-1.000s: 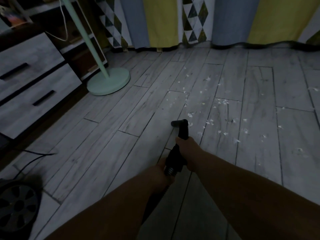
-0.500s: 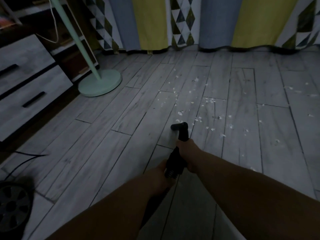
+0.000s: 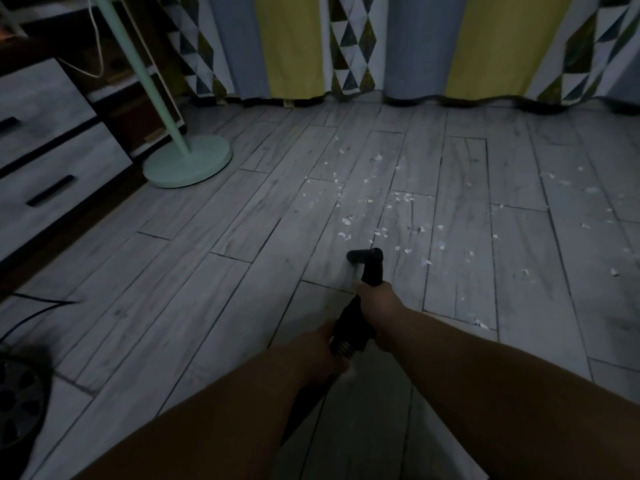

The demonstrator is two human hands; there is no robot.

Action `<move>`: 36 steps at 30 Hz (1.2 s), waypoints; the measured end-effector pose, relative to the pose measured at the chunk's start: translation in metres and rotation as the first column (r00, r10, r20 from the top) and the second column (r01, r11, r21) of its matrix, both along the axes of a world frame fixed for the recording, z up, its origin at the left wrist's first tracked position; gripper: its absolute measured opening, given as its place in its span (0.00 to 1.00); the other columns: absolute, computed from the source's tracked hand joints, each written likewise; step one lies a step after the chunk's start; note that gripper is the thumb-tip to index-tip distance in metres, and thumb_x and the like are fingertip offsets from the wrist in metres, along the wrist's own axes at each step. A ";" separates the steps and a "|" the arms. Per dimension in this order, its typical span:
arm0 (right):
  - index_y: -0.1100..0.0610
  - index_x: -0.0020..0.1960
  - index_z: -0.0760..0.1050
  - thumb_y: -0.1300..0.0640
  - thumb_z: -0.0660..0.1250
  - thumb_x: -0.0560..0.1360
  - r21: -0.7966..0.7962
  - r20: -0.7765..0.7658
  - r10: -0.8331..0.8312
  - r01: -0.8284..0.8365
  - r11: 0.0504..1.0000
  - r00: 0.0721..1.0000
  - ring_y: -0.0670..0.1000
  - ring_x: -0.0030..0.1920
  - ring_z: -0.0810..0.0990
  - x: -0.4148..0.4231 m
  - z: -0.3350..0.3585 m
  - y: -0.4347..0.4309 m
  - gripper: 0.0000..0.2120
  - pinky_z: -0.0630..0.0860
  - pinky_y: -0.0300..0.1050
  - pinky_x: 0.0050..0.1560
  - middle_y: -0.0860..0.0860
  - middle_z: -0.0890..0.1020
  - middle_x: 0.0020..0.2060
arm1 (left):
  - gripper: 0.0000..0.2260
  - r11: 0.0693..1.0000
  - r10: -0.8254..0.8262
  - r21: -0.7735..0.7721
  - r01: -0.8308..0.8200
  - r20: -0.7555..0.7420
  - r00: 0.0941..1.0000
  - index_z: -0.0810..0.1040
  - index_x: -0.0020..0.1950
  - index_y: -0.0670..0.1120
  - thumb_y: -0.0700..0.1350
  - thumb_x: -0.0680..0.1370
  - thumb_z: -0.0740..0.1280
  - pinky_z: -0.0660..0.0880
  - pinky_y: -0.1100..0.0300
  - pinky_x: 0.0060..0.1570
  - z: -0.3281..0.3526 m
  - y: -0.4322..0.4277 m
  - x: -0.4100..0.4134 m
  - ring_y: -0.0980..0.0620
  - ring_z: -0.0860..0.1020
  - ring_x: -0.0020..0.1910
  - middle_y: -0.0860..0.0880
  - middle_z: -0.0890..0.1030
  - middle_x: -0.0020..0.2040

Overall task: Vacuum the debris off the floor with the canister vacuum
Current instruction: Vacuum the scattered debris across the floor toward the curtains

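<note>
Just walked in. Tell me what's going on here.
A person is vacuuming a wood-look floor. The right hand grips the black vacuum wand just behind its nozzle, and the left hand grips it further back, by the ribbed hose. The nozzle is low over the boards; white debris lies scattered ahead and to the right, not yet picked up.

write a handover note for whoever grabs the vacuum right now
Right hand: grips the wand just behind the nozzle.
Left hand: holds the hose lower down.
Nozzle: low at the floor, at the near edge of the debris.
Canister: far left, behind you.
Done: little that shows; no scraps are visible left of the nozzle.
Left: white scraps ahead toward the curtains and scattered to the right. Probably push forward, then sweep right.
</note>
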State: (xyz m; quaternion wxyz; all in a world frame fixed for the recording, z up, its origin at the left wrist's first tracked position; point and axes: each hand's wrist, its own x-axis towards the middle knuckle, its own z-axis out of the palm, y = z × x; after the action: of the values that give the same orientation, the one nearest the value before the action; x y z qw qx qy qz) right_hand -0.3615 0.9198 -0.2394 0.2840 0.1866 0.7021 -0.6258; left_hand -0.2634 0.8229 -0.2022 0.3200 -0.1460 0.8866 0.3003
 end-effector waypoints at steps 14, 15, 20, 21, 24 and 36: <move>0.62 0.71 0.62 0.54 0.60 0.80 0.028 -0.009 -0.038 0.038 0.999 0.999 0.64 0.58 0.76 0.008 0.003 0.029 0.22 0.74 0.62 0.61 0.63 0.75 0.60 | 0.33 1.000 -0.018 0.011 0.018 -0.002 1.000 0.53 0.76 0.57 0.49 0.76 0.67 0.68 0.60 0.49 -0.005 0.025 -0.001 0.48 0.75 0.58 0.45 0.74 0.65; 0.62 0.71 0.63 0.54 0.60 0.80 0.026 -0.006 -0.041 0.041 0.999 0.999 0.64 0.58 0.76 0.008 0.003 0.030 0.22 0.74 0.61 0.61 0.63 0.75 0.60 | 0.32 1.000 -0.016 0.015 0.016 -0.006 1.000 0.54 0.76 0.57 0.49 0.76 0.67 0.68 0.60 0.49 -0.004 0.025 0.000 0.47 0.75 0.59 0.45 0.74 0.65; 0.61 0.72 0.62 0.55 0.59 0.80 0.030 0.010 -0.060 0.060 0.998 0.998 0.63 0.59 0.76 0.002 0.004 0.034 0.22 0.73 0.61 0.62 0.62 0.75 0.61 | 0.32 1.000 -0.026 -0.002 0.026 -0.011 1.000 0.53 0.76 0.55 0.49 0.77 0.66 0.66 0.61 0.52 -0.004 0.030 -0.004 0.46 0.73 0.63 0.45 0.72 0.68; 0.61 0.72 0.62 0.55 0.59 0.80 0.029 0.011 -0.062 0.062 0.998 0.998 0.63 0.59 0.75 0.001 0.004 0.034 0.22 0.73 0.61 0.62 0.62 0.74 0.61 | 0.32 1.000 -0.026 -0.001 0.026 -0.010 1.000 0.53 0.76 0.55 0.49 0.77 0.66 0.66 0.61 0.53 -0.004 0.031 -0.006 0.46 0.73 0.63 0.45 0.72 0.68; 0.60 0.72 0.61 0.55 0.59 0.80 0.023 0.012 -0.073 0.072 0.997 0.997 0.63 0.58 0.76 -0.004 0.004 0.036 0.23 0.74 0.61 0.61 0.62 0.74 0.61 | 0.32 1.000 -0.026 -0.003 0.026 -0.012 1.000 0.53 0.77 0.55 0.49 0.77 0.65 0.66 0.61 0.51 -0.006 0.034 -0.012 0.46 0.73 0.63 0.45 0.72 0.68; 0.59 0.73 0.60 0.56 0.59 0.80 0.007 0.013 -0.076 0.076 0.997 0.997 0.63 0.57 0.77 -0.020 0.001 0.036 0.23 0.75 0.61 0.59 0.62 0.75 0.60 | 0.32 0.999 -0.039 -0.006 0.039 -0.010 0.999 0.50 0.77 0.54 0.50 0.78 0.65 0.66 0.63 0.50 -0.011 0.031 -0.031 0.46 0.73 0.63 0.44 0.71 0.68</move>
State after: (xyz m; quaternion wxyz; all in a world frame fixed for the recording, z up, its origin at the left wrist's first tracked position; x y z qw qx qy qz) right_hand -0.3818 0.9554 -0.2380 0.2643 0.2182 0.6946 -0.6325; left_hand -0.2945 0.8543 -0.2135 0.3208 -0.1283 0.8918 0.2921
